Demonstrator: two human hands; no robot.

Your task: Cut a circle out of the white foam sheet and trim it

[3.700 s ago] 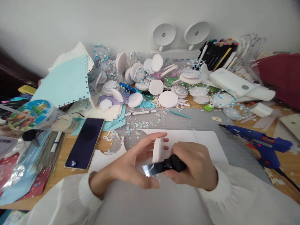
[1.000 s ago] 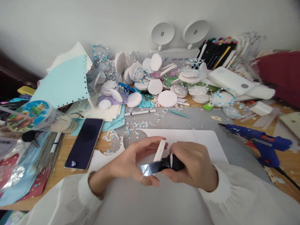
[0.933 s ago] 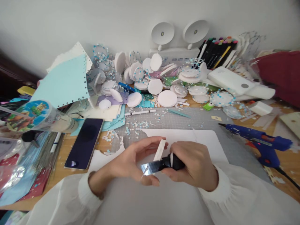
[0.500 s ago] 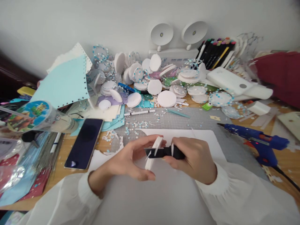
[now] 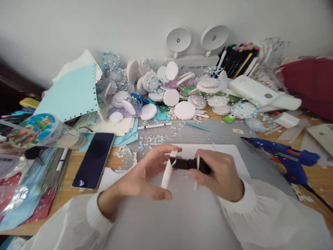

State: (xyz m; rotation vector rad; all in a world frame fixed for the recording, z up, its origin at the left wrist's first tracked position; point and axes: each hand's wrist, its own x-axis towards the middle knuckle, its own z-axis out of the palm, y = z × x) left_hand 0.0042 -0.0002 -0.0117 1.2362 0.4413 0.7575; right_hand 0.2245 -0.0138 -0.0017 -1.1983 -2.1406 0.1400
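While the left-hand grip [image 5: 144, 177] pinches one white disc [image 5: 168, 173], on edge and tilted, between thumb and fingers, the right-hand grip [image 5: 221, 173] is wrapped around one black cutter [image 5: 183, 163], its tip at the disc's upper part; contact cannot be told. Left of the left-hand grip: one phone [image 5: 94, 160], on the bench [image 5: 61, 203]. Right of the right-hand grip: one blue glue gun [image 5: 284, 154]. Beyond both grips: one white pen [image 5: 155, 126], one teal stick [image 5: 196, 126], two lamp heads [image 5: 178, 36]; piled discs [image 5: 184, 110] overlap, count not possible.

white disc [image 5: 168, 174] | edge-on, tilted | dark knife [image 5: 189, 164] | roughly level, tip at disc
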